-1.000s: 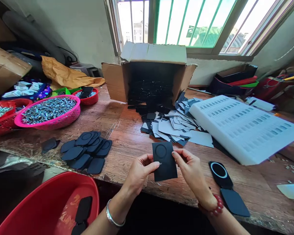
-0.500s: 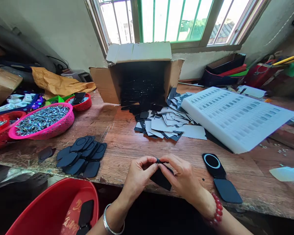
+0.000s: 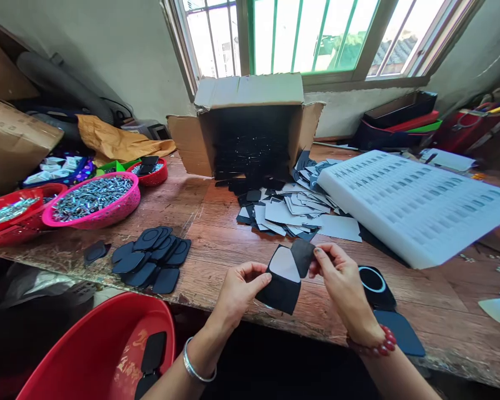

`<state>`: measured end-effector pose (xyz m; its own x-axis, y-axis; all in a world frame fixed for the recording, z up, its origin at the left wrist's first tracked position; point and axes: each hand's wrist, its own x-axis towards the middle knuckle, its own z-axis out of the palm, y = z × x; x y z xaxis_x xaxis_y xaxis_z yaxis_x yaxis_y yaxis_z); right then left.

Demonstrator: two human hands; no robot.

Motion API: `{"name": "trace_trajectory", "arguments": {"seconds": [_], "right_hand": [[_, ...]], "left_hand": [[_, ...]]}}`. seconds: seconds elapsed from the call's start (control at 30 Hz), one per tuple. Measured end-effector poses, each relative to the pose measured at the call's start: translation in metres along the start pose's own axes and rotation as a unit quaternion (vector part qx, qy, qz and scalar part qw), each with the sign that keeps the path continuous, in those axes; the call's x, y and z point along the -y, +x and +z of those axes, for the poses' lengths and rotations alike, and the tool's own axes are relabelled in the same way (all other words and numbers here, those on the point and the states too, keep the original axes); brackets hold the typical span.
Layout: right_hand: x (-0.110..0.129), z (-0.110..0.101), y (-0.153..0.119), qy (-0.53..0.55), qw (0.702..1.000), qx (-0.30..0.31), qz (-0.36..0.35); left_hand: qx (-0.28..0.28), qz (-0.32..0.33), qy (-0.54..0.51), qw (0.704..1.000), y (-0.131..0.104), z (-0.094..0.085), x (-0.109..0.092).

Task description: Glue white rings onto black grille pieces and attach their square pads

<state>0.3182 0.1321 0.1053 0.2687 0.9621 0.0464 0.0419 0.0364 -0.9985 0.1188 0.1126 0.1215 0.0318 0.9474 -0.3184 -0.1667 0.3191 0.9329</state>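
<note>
Between the thumb and fingers of my left hand (image 3: 237, 291) is a black sheet (image 3: 281, 295), tilted above the table's front edge. A pale rounded area (image 3: 285, 264) shows in its upper part. My right hand (image 3: 342, 286) pinches the right edge of a thin black rounded-square piece (image 3: 302, 256), which is lifted and still meets the sheet at the pale area. Just right of that hand lies an unfolded black hinged pad (image 3: 400, 331) with a white ring on its far half, partly covered by my hand and wrist. Several similar black pads (image 3: 150, 258) are piled to the left.
An open cardboard box (image 3: 250, 91) filled with black pieces stands by the window. Loose black and white sheets (image 3: 295, 208) spill before it. A white foam block (image 3: 416, 203) lies right. Baskets of metal parts (image 3: 94, 199) stand left; a red tub (image 3: 87, 344) is below the edge.
My hands, pinched together at the sheet's edge before, are now apart. The right hand has moved right and up with the rounded piece, uncovering the pale area. The view has shifted slightly left.
</note>
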Motion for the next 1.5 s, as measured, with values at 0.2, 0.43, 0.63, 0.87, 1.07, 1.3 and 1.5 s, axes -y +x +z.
{"name": "trace_trajectory", "arguments": {"seconds": [0.2, 0.43, 0.63, 0.87, 1.07, 1.3, 1.5], "right_hand": [[0.010, -0.006, 0.013, 0.124, 0.982, -0.141, -0.033], [0.040, 0.051, -0.050, -0.018, 0.976, 0.038, -0.216], [0.036, 0.072, -0.081, -0.200, 0.853, 0.259, -0.406], [0.024, 0.049, -0.044, -0.297, 0.864, 0.125, -0.386], [0.015, 0.047, -0.032, -0.307, 0.864, 0.141, -0.373], [0.023, 0.044, -0.043, -0.310, 0.828, 0.115, -0.453], [0.018, 0.024, -0.054, -0.317, 0.795, 0.070, -0.512]], "left_hand": [[-0.030, -0.003, -0.048, 0.998, 0.004, -0.020, 0.001], [0.030, -0.023, -0.114, 0.993, 0.013, -0.012, 0.023], [-0.017, -0.055, -0.158, 0.986, 0.021, -0.014, 0.029], [0.021, 0.025, -0.146, 0.989, 0.004, -0.020, 0.010], [0.046, 0.033, -0.130, 0.990, 0.002, -0.017, 0.010], [0.042, 0.011, -0.085, 0.995, 0.003, -0.011, 0.012], [0.033, -0.028, -0.100, 0.994, 0.005, -0.004, 0.008]]}}
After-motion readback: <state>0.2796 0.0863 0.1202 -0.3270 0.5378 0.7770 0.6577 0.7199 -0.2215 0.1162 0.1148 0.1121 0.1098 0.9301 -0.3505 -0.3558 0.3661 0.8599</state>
